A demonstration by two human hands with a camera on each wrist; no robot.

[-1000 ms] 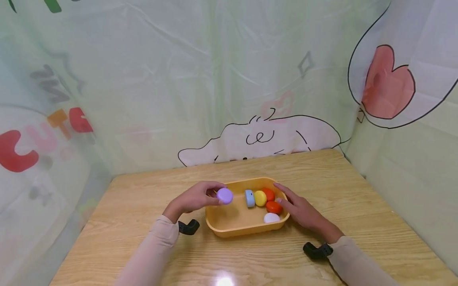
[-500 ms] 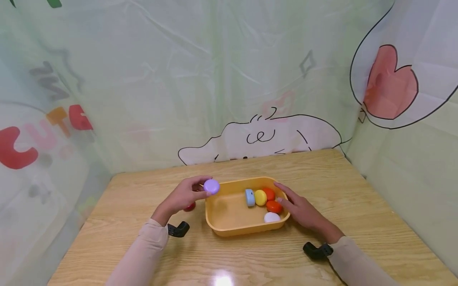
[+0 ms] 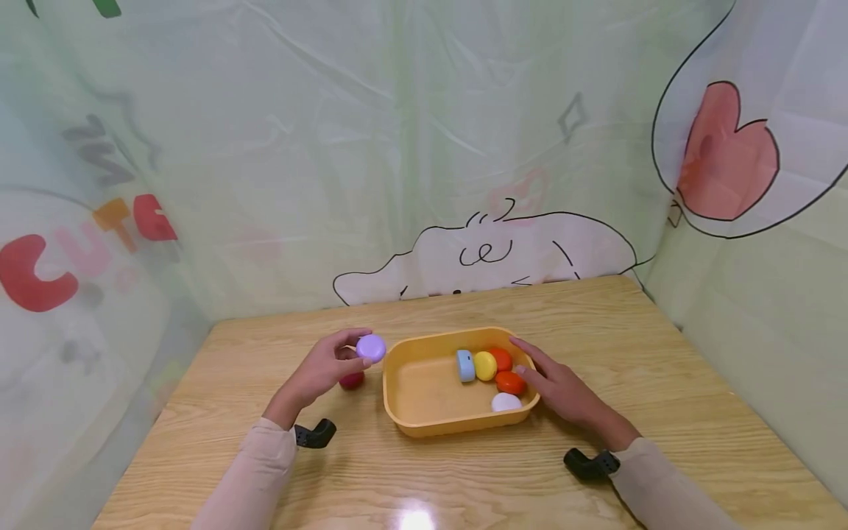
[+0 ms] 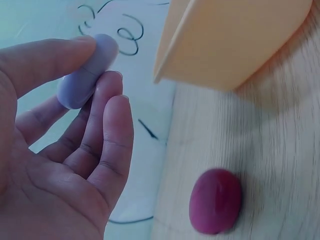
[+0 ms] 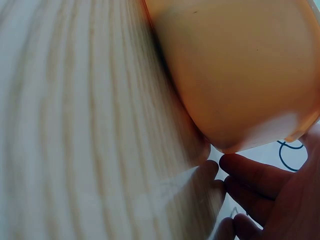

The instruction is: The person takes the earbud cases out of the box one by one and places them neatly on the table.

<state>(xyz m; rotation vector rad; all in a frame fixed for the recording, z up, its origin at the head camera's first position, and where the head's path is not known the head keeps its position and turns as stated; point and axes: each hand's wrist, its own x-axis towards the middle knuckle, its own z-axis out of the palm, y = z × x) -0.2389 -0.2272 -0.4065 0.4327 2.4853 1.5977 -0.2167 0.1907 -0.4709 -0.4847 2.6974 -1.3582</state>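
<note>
Head: the left hand (image 3: 319,374) pinches a purple disc (image 3: 371,348) by the left end of the orange tray (image 3: 424,394); the right hand (image 3: 566,392) rests on its right end. Left wrist: thumb and fingers hold the disc near a crimson piece (image 4: 216,201). Right wrist: relaxed fingers apparently touch the tray's wall.

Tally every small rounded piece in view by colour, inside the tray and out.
Purple piece, in the left hand: 1
Dark red piece: 1
Light blue piece: 1
Yellow piece: 1
Bright red pieces: 2
Whitish piece: 1
Total: 7
</note>
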